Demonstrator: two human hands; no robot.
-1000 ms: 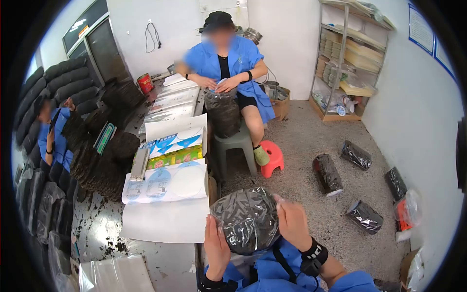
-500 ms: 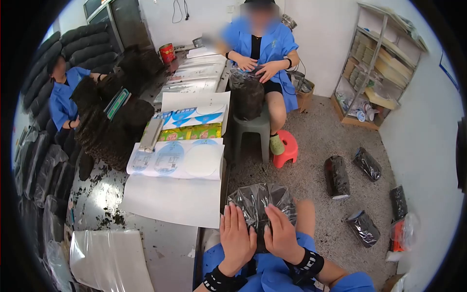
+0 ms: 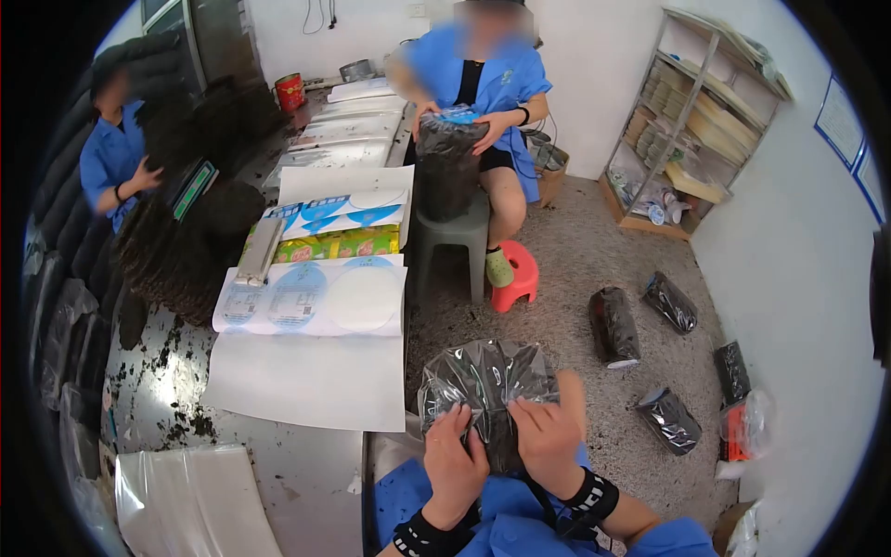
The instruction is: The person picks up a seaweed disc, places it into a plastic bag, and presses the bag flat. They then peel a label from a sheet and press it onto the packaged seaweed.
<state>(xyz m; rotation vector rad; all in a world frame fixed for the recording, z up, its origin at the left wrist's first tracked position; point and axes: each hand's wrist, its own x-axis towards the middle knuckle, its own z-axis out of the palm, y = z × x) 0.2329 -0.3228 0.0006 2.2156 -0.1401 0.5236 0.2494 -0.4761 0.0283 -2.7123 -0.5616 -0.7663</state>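
A clear plastic bag [image 3: 487, 376] full of dark material stands in front of me at my lap, its film creased and shiny. My left hand [image 3: 455, 464] has its fingers curled on the near left part of the film, thumb pressed close. On the right side, my right hand [image 3: 548, 446] pinches the film with bent fingers, close to the other hand. The bag's lower part is hidden behind my hands. Both wrists wear black bands with white marks.
Left of me, a table bears printed sheets [image 3: 306, 297], clear bags [image 3: 190, 501], a scale [image 3: 195, 190] and dark stacks [image 3: 172, 260]. A co-worker [image 3: 478, 84] holds a filled bag [image 3: 450, 167] on a stool; another person [image 3: 111, 158] stands far left. Filled bags [image 3: 614, 325] lie on the floor.
My fingers, laid straight over the bag before, are now curled in on its film. The view has shifted slightly right. The seated co-worker's hands have moved to the sides of their bag.
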